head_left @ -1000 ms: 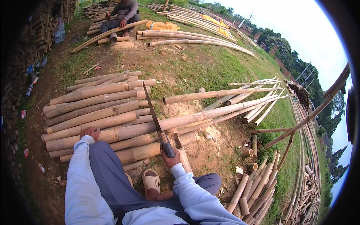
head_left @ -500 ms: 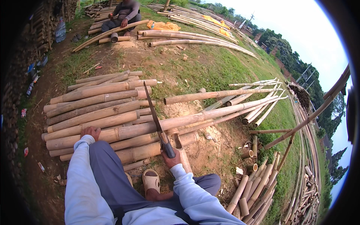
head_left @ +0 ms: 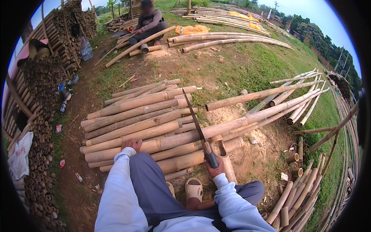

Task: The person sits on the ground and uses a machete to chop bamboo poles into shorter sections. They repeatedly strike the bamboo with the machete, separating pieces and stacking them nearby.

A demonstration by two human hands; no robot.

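My right hand [head_left: 216, 168] is closed round the dark handle of a handsaw [head_left: 195, 120]. Its long blade points away from me and lies across a long bamboo pole [head_left: 228, 127]. Toward the left end of that pole, my left hand [head_left: 132, 145] grips it from above; the undersides of the fingers are hidden. Under and beyond the pole lies a row of cut bamboo lengths [head_left: 135, 119], side by side. A notched bamboo piece [head_left: 227, 164] slants beside my right hand, close to the pole.
Ahead, a person [head_left: 150, 23] sits among bamboo poles. More long poles [head_left: 235, 40] lie on the grass beyond. Bamboo offcuts [head_left: 295, 197] are heaped at the lower right, and stacked bamboo [head_left: 42, 174] stands along the left. My sandalled foot [head_left: 193, 191] is below the row.
The view has swung left, so the scene sits farther right and more of the left stacks shows. Both hands keep their holds, and the saw still crosses the pole at about the same place.
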